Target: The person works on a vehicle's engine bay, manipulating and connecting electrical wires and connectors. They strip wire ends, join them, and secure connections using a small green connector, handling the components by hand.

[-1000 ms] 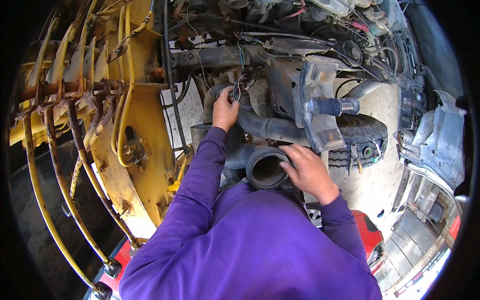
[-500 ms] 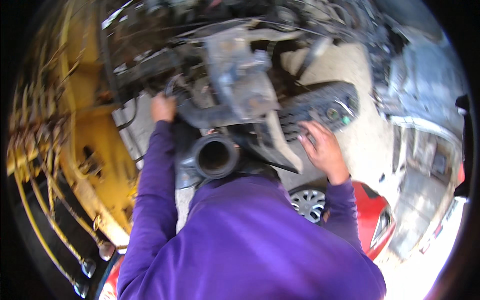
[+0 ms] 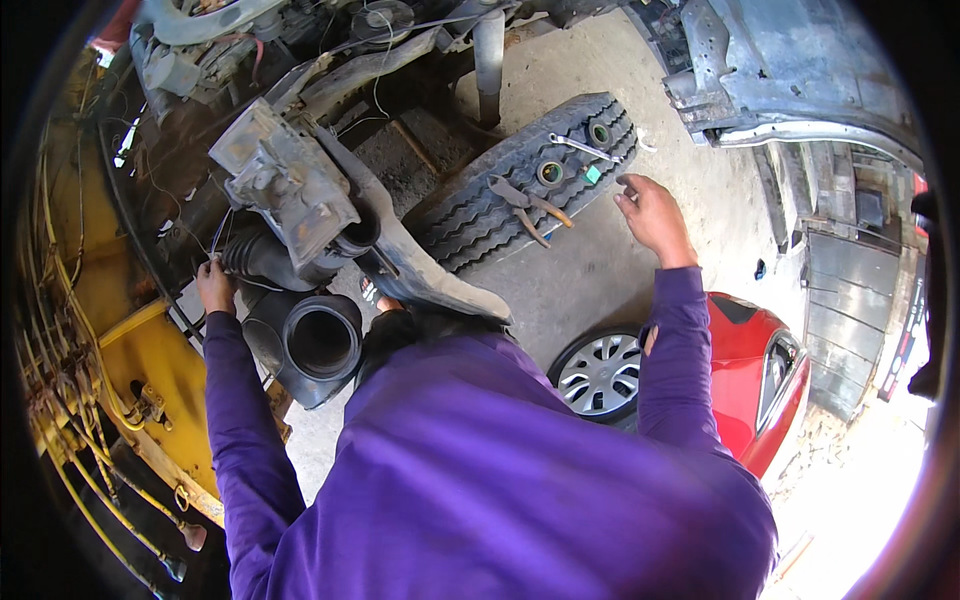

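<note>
- Wires (image 3: 222,228), too thin for me to count, are hanging by the left end of one ribbed hose (image 3: 262,258), off to the worker's left.
- Two bare hands are showing. The left hand (image 3: 215,287) is touching the wires just beside the hose; I cannot tell how firmly its fingertips are grasping.
- The right hand (image 3: 655,220) is hovering near the end of the tyre, fingers loosely bent, its grip released.
- One tyre (image 3: 462,228) is lying with its tread up, carrying one pair of pliers (image 3: 520,195), one wrench (image 3: 585,148), two rings (image 3: 540,173) and one small green piece (image 3: 593,174).
- One wide pipe (image 3: 292,350) is opening upward, nearer the worker than the hose, and one grey bracket (image 3: 285,180) is partly covering the hose's far side.
- One red car (image 3: 740,370) is standing beyond the right sleeve, with one wheel (image 3: 605,375) showing.
- One strip (image 3: 905,345) at the far right is bearing print too small for me to read.
- The pliers' handles are sticking out past the tyre's near edge.
- Concrete floor (image 3: 595,272) is stretching between tyre and car, giving the right hand room; the left hand is sitting tighter, between the hose and a yellow frame (image 3: 155,350).
</note>
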Motion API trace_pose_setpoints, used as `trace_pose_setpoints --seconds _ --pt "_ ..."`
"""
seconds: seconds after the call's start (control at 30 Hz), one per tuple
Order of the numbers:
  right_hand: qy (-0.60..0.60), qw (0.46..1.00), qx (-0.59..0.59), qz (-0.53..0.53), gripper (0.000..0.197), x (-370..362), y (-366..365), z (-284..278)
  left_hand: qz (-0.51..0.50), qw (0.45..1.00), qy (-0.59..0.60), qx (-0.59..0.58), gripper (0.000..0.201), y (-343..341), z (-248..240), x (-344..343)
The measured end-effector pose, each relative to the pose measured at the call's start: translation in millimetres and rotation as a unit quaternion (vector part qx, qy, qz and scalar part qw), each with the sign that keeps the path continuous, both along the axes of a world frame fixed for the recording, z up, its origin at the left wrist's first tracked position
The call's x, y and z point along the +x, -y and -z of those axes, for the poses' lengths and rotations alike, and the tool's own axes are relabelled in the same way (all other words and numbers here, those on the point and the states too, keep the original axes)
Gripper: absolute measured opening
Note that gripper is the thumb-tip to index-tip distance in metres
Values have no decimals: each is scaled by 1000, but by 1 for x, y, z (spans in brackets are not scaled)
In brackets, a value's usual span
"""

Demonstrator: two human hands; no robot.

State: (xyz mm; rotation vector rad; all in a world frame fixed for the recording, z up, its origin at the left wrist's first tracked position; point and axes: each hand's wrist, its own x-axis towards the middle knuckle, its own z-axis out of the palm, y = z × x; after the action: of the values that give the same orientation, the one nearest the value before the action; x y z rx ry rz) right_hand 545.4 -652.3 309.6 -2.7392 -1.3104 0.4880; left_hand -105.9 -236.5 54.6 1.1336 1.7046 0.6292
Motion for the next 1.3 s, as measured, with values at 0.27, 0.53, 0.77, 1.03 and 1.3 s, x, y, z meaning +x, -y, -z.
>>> trace_pose_setpoints --seconds 0.27,0.53,0.77,1.03,1.3 --pt "-30 999 -7 12 42 30 -16 37 -91 977 120 -149 14 6 -49 20" --pt "15 1000 16 1 53 16 -36 91 -145 957 179 -178 15 8 -39 -4" --pt "-425 856 288 63 43 -27 -64 12 -113 956 225 -148 20 16 -70 23" --pt "-566 762 301 -89 44 -110 -123 -65 -105 951 238 -166 28 18 -57 38" --pt "-615 705 323 -142 59 -203 -156 -90 -67 964 205 -157 27 34 -56 40"
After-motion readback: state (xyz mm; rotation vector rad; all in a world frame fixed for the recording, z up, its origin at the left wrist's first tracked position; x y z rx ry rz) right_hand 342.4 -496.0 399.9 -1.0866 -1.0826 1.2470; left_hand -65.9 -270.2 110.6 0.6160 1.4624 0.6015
